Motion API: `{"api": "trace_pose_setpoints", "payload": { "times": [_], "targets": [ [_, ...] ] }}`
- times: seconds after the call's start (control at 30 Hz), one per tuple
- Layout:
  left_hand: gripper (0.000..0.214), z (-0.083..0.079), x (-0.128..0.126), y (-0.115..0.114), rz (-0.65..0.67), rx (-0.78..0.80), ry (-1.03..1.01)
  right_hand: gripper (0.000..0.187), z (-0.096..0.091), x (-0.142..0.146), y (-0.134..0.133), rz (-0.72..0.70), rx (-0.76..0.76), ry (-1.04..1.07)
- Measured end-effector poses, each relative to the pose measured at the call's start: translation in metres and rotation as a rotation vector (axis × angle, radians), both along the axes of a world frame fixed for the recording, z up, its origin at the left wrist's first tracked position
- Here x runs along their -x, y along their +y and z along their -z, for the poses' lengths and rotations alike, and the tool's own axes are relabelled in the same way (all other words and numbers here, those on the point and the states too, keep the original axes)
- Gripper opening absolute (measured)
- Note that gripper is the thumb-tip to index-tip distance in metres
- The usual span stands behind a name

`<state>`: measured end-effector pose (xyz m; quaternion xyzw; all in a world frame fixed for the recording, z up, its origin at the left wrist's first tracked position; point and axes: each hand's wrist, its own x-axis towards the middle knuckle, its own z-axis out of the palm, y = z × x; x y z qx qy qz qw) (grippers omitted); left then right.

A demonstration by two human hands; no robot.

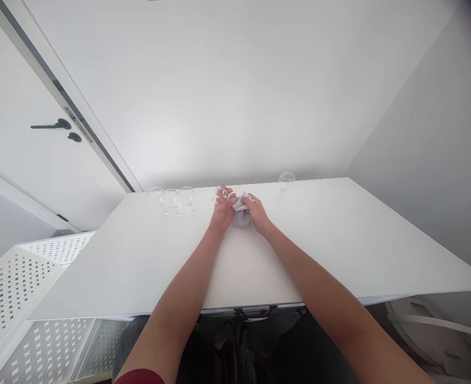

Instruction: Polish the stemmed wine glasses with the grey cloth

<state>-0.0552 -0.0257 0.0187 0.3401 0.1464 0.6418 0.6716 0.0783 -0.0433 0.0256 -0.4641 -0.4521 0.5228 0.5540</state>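
Near the far edge of the white table (259, 266), my left hand (223, 212) is closed around a clear wine glass (219, 195). The glass lies tilted on its side, its bowl toward the left and its stem end toward my right hand. My right hand (258, 212) grips a pale grey cloth (242, 217) and presses it around the stem or foot of the glass. The cloth hides that end. Three clear stemmed glasses (170, 199) stand close together to the left of my hands. Another stemmed glass (286, 182) stands alone to the right, close to the wall.
A white wall (235, 96) rises behind the table. At the left are a door with a black handle (51, 125) and white perforated baskets (15, 288) beside the table. Under the right front edge is a round, pale object (439, 336) with a curved rim.
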Motion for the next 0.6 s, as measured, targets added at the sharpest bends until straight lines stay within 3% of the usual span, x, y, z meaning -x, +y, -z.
{"api": "trace_pose_setpoints", "payload": {
  "times": [0.2, 0.6],
  "targets": [
    [0.053, 0.0014, -0.0004, 0.0015, -0.002, 0.022, -0.014, 0.024, 0.0012, -0.0016, -0.0001, 0.001, -0.068, -0.046],
    [0.051, 0.0041, 0.0006, 0.0028, 0.003, 0.018, -0.011, 0.023, 0.0048, -0.0019, 0.0023, -0.001, -0.056, -0.052]
  ]
}}
